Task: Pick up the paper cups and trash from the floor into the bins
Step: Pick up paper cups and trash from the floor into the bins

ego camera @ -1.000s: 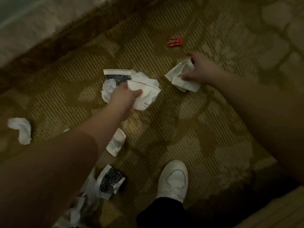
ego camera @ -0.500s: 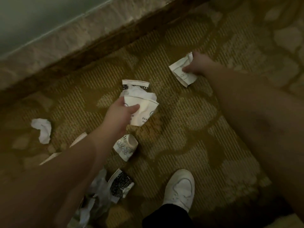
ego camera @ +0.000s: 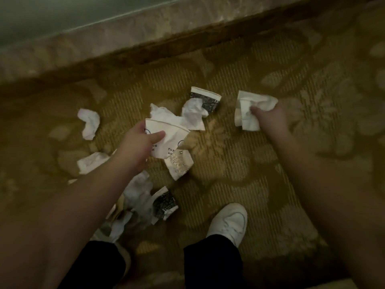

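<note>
Patterned carpet, each hand clutching a crushed paper cup: left hand, right hand.

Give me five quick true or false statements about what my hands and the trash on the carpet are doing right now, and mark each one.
1. The left hand holds a white paper cup. True.
2. The right hand is empty. False: it grips a crushed white cup.
3. A crumpled tissue lies loose on the carpet, left of the left hand. True.
4. A bin stands beside the white shoe. False: no bin is in view.
5. A cup with a dark pattern lies untouched between the hands, farther from the person. True.
</note>
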